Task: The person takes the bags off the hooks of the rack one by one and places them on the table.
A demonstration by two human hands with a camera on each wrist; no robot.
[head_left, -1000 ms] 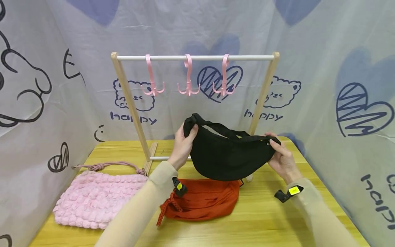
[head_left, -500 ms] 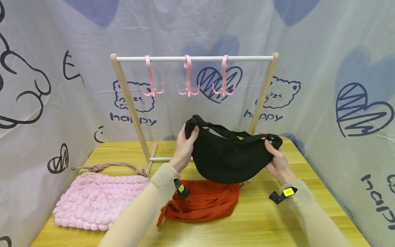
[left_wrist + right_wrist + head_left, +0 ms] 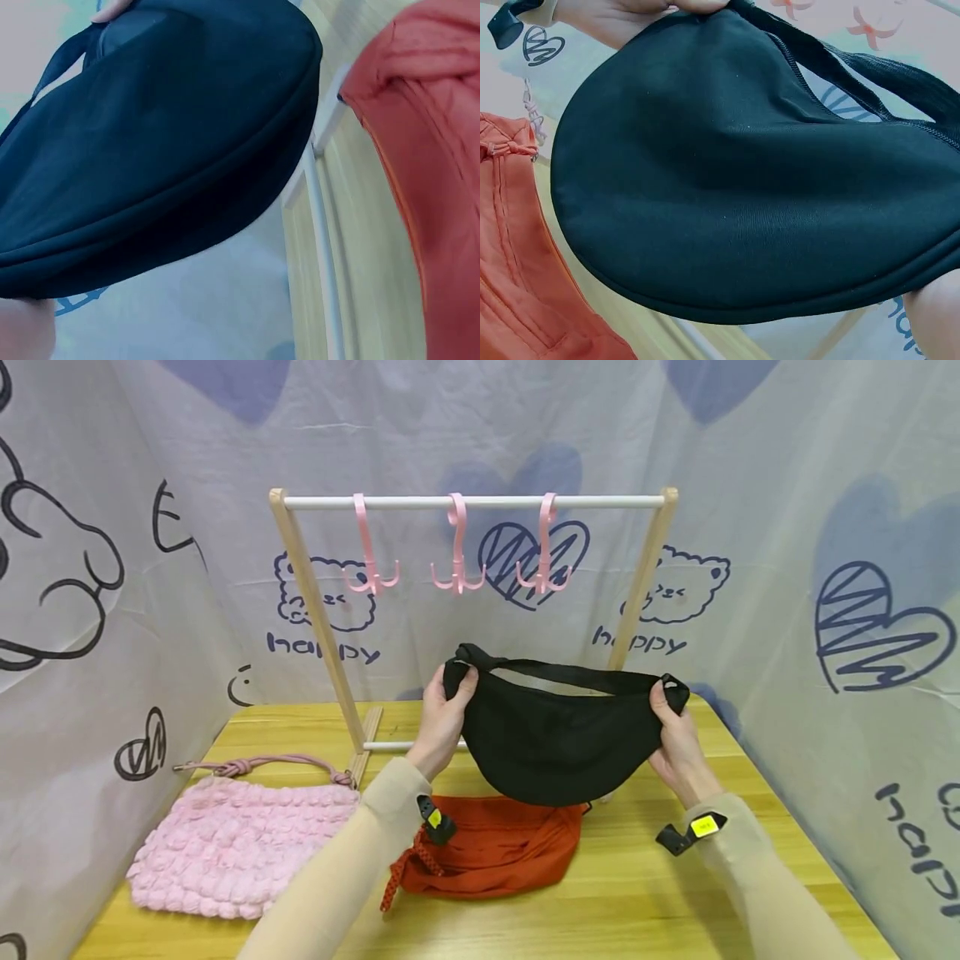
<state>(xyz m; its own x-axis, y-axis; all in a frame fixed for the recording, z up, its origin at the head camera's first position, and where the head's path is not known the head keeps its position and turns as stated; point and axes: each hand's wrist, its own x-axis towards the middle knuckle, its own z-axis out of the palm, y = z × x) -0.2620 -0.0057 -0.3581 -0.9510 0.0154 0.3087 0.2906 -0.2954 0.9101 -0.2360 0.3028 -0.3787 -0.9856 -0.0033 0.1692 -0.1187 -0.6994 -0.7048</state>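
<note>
A black crescent-shaped shoulder bag (image 3: 562, 743) is held up in the air by both hands, one at each end. My left hand (image 3: 442, 718) grips its left corner, thumb on the front. At the opposite corner my right hand (image 3: 678, 743) pinches the bag where the strap (image 3: 577, 675) joins it. The strap runs along the top with a gap under it. In the right wrist view a zipper (image 3: 799, 75) shows along the bag's upper edge. Below and partly behind hangs the view of a red bag (image 3: 495, 860) lying on the table.
A pink puffy handbag (image 3: 247, 843) lies on the wooden table (image 3: 637, 902) at the left. Behind stands a rack with a white rail (image 3: 600, 502). Three pink hooks hang from it, among them the middle hook (image 3: 458, 552). Printed cloth walls surround the table.
The right end of the black bag has risen slightly and its strap has been drawn straighter. My right hand has shifted its grip on that corner; the left hand has barely moved.
</note>
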